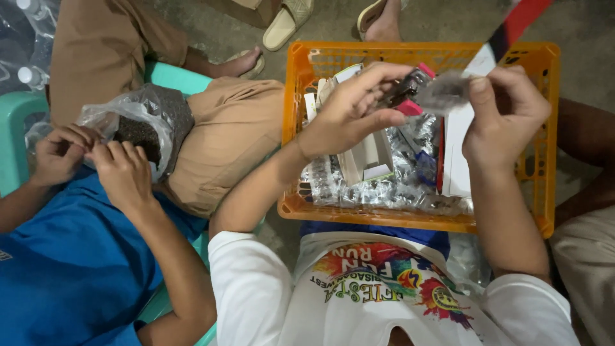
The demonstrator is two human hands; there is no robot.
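two hands (349,109) (506,112), one stapler (405,93), one sachet (442,93)

An orange lattice crate (548,134) holds shiny clear packets (384,189) with dark contents and white card pieces (368,160). Above it, the left hand (349,112) holds a black stapler (405,90) with pink ends, and the right hand (506,112) holds a small greyish see-through packet (445,93) against a white card (480,64) with a red and black band. The near shirt (359,301) is white with a multicoloured splash print. At left, a blue shirt (70,269), tan trousers (230,141), a teal chair (176,77), and a clear bag (150,115) of black grains. The floor (576,25) is grey.
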